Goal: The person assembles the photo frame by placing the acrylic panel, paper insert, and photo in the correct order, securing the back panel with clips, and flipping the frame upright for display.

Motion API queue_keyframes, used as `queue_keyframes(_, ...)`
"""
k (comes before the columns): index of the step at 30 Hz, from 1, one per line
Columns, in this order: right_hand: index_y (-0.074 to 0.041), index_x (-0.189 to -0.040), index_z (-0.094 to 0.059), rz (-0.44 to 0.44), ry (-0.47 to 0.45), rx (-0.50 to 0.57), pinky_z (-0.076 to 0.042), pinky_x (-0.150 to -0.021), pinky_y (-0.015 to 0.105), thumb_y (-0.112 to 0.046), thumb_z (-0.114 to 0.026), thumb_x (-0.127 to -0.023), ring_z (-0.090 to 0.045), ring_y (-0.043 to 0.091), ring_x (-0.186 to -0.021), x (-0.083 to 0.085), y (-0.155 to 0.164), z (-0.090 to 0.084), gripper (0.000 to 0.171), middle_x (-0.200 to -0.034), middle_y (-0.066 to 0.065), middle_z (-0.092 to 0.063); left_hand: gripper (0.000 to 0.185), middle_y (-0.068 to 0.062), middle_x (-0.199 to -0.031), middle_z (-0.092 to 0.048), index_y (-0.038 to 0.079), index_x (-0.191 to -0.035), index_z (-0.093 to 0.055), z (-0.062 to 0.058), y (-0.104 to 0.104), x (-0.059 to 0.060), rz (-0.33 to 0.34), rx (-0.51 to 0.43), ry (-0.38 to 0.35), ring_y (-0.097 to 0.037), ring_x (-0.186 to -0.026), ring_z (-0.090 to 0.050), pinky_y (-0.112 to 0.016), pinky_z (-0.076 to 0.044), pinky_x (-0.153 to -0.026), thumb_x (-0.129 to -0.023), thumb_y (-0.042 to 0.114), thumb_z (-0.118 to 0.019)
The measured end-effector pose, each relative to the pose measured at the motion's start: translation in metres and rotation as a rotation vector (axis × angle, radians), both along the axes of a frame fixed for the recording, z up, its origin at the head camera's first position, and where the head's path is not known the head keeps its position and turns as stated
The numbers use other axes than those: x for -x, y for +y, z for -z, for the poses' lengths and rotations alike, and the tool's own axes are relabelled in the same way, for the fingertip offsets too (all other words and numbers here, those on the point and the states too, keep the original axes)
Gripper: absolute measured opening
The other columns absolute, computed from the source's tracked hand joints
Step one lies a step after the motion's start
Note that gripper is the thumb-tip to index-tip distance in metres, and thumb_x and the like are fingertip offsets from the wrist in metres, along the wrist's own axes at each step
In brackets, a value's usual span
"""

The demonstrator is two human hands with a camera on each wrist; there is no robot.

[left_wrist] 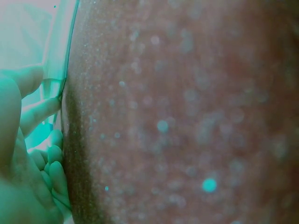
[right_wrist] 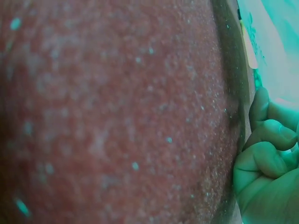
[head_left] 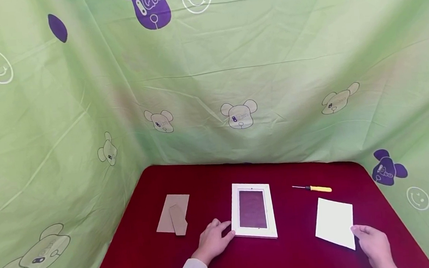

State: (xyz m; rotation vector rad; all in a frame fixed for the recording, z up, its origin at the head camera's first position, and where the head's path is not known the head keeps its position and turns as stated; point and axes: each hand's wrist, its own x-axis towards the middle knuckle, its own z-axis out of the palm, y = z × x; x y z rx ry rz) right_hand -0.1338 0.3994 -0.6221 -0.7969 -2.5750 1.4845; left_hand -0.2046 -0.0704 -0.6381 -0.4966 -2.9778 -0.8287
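A white picture frame lies on the dark red tabletop in the head view, its opening showing a dull purplish surface. At the frame's lower left corner is my left hand, thumb and index finger stretched out to touch its edge. The left wrist view also shows these fingers against the frame's side. With thumb and fingers my right hand pinches a blank white sheet by its right edge. In the right wrist view, the right hand's other fingers are curled in beside the table.
A brown backing board with a stand leg lies left of the frame. Beyond the white sheet is a screwdriver with a yellow and black handle. Green printed cloth hangs behind the table and at its sides.
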Motion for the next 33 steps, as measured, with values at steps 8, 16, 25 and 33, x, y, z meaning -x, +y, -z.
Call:
queue_keyframes(8, 0.019, -0.120, -0.055, -0.004, 0.011, -0.009, -0.041, -0.090, 0.056, -0.026, -0.051, -0.101, -0.046, 0.050, -0.116, 0.001, -0.007, -0.002, 0.049, -0.116, 0.034, -0.058, 0.046, 0.010, -0.088, -0.043, 0.023, -0.124, -0.069, 0.001, -0.001, 0.000, 0.003, -0.001, 0.004, -0.009, -0.075, -0.044, -0.028, -0.039, -0.058, -0.091, 0.053, -0.059)
queue_keyframes(16, 0.019, -0.118, -0.056, -0.030, 0.023, -0.035, -0.042, -0.088, 0.055, -0.024, -0.051, -0.100, -0.047, 0.050, -0.114, 0.004, -0.013, -0.001, 0.047, -0.114, 0.034, -0.059, 0.046, 0.010, -0.087, -0.043, 0.023, -0.124, -0.069, 0.002, -0.001, 0.000, 0.004, -0.003, 0.011, -0.008, -0.075, -0.044, -0.028, -0.039, -0.058, -0.091, 0.053, -0.059)
queue_keyframes(25, 0.019, -0.119, -0.056, -0.055, 0.023, -0.031, -0.041, -0.090, 0.057, -0.025, -0.051, -0.101, -0.047, 0.050, -0.116, 0.012, -0.023, -0.007, 0.048, -0.117, 0.034, -0.058, 0.046, 0.011, -0.087, -0.041, 0.024, -0.126, -0.068, 0.002, -0.001, 0.000, -0.001, 0.009, -0.006, -0.007, -0.075, -0.042, -0.027, -0.039, -0.059, -0.091, 0.054, -0.058)
queue_keyframes(33, 0.018, -0.120, -0.055, -0.084, 0.008, -0.040, -0.042, -0.088, 0.059, -0.026, -0.050, -0.102, -0.047, 0.052, -0.115, 0.023, -0.030, -0.014, 0.048, -0.117, 0.034, -0.058, 0.046, 0.011, -0.087, -0.042, 0.024, -0.125, -0.068, 0.000, -0.001, -0.001, 0.006, 0.001, 0.001, -0.008, -0.074, -0.042, -0.027, -0.038, -0.058, -0.092, 0.054, -0.058)
